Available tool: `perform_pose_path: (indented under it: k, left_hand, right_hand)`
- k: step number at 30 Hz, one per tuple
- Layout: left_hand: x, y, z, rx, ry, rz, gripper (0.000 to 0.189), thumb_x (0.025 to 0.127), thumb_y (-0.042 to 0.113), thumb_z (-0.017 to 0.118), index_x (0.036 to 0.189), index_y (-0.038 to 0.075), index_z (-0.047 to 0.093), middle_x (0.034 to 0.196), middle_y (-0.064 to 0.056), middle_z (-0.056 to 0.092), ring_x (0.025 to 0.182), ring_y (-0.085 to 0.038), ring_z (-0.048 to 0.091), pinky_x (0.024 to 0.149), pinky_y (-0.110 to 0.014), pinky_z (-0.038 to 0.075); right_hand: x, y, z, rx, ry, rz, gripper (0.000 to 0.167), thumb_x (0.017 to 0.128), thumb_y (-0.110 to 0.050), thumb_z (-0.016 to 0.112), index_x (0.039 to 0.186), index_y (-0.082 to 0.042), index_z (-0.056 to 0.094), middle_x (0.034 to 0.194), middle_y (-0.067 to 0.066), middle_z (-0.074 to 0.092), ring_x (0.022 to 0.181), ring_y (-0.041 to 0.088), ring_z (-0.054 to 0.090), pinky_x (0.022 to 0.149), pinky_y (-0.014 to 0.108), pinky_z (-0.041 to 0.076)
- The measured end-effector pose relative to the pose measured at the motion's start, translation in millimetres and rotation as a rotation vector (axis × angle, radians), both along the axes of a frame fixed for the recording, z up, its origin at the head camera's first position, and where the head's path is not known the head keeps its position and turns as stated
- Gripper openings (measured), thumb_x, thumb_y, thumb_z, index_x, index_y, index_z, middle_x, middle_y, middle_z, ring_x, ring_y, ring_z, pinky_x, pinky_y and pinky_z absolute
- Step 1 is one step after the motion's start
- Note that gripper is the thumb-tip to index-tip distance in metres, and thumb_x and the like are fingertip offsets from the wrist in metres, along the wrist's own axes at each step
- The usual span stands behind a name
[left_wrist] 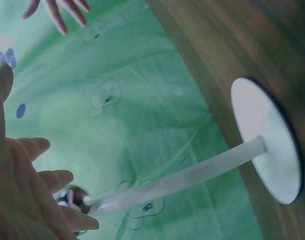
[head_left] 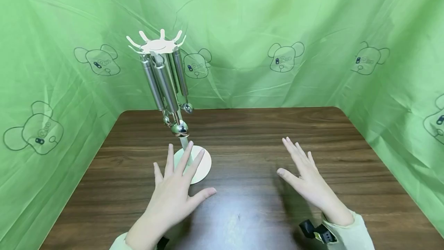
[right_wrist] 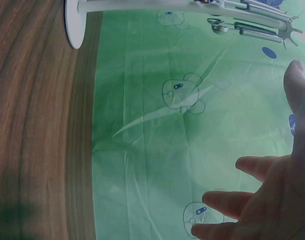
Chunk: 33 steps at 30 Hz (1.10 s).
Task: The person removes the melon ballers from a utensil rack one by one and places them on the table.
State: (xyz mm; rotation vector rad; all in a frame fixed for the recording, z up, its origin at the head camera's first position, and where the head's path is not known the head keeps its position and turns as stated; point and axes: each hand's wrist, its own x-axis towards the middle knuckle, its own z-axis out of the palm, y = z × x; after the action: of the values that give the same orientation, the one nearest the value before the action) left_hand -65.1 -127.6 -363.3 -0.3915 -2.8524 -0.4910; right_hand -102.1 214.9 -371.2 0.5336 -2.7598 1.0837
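Note:
A white stand with a round base (head_left: 204,165) and a hooked top ring (head_left: 159,45) stands left of centre on the table. From its hooks hang several metal utensils (head_left: 164,86) with thick cylindrical handles and shiny rounded lower ends. My left hand (head_left: 172,196) is held with fingers spread, overlapping the base and lower post in the head view. The post (left_wrist: 177,177) passes beyond its fingertips in the left wrist view. My right hand (head_left: 308,180) hovers on the right side with straight fingers and holds nothing. In the right wrist view, the stand lies beyond its thumb (right_wrist: 296,82).
The dark wood-grain table (head_left: 249,138) has rounded far corners. Green cloth (head_left: 239,18) printed with bear-head drawings hangs behind it and along both sides. A black band with a small device (head_left: 317,231) sits at the right wrist.

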Motion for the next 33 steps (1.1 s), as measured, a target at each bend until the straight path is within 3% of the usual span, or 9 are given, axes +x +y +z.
perform_pose_path:
  k: [5,11,14,17,21,27,33]
  left_hand:
    - [1.9,-4.6,15.8,0.043,0.017,-0.033,0.091,0.081,0.071,0.063,0.156,0.039,0.022,0.168,0.013,0.005,0.154,-0.04,-0.002,0.104,-0.084,0.01]
    - [3.4,-9.2,34.0,0.064,0.042,-0.052,0.091,0.083,0.068,0.064,0.157,0.041,0.019,0.167,0.011,0.011,0.155,-0.036,0.005,0.102,-0.084,0.017]
    - [3.2,-11.2,43.5,0.067,0.065,-0.052,0.09,0.083,0.067,0.064,0.157,0.04,0.02,0.167,0.009,0.014,0.154,-0.036,0.013,0.104,-0.08,0.024]
    - [1.9,-13.2,52.5,0.066,0.115,-0.064,0.089,0.084,0.066,0.065,0.157,0.037,0.023,0.166,0.007,0.019,0.15,-0.036,0.026,0.105,-0.07,0.035]
    - [0.2,-16.9,63.9,0.058,0.211,-0.084,0.086,0.084,0.06,0.068,0.156,0.032,0.028,0.162,0.002,0.032,0.142,-0.032,0.042,0.099,-0.059,0.047]
    - [-6.6,-23.8,83.4,0.064,0.325,-0.126,0.081,0.087,0.057,0.067,0.154,0.025,0.035,0.154,-0.001,0.047,0.132,-0.027,0.054,0.094,-0.052,0.052]
    - [-14.7,-24.8,104.1,0.061,0.447,-0.201,0.079,0.093,0.07,0.043,0.152,0.017,0.04,0.15,-0.002,0.051,0.131,-0.028,0.054,0.095,-0.052,0.052]
  right_hand:
    - [-3.7,0.6,8.6,-0.042,-0.074,0.056,0.074,0.099,-0.029,0.059,0.159,-0.033,0.015,0.166,0.012,0.017,0.152,0.045,0.007,0.121,0.061,-0.007]
    - [-8.4,-1.2,18.7,-0.068,-0.158,0.054,0.069,0.101,-0.03,0.056,0.157,-0.041,0.017,0.166,0.013,0.017,0.149,0.052,0.004,0.112,0.076,0.004]
    - [-11.3,-3.2,22.6,-0.061,-0.153,0.067,0.068,0.101,-0.029,0.056,0.156,-0.041,0.018,0.165,0.011,0.019,0.15,0.05,0.006,0.112,0.076,0.008]
    - [-14.2,-5.8,26.7,-0.058,-0.143,0.091,0.068,0.101,-0.028,0.057,0.156,-0.04,0.02,0.165,0.007,0.021,0.152,0.044,0.01,0.115,0.072,0.009]
    - [-17.1,-9.6,33.0,-0.042,-0.138,0.115,0.066,0.101,-0.03,0.056,0.156,-0.042,0.02,0.165,0.01,0.021,0.15,0.047,0.012,0.115,0.072,0.011]
    - [-22.1,-15.0,46.5,-0.007,-0.121,0.141,0.065,0.101,-0.032,0.056,0.156,-0.042,0.022,0.163,0.014,0.024,0.147,0.053,0.015,0.111,0.074,0.016]
    - [-26.7,-20.0,64.5,0.005,-0.085,0.185,0.063,0.102,-0.031,0.055,0.156,-0.039,0.023,0.164,0.0,0.027,0.149,0.04,0.024,0.115,0.067,0.022]
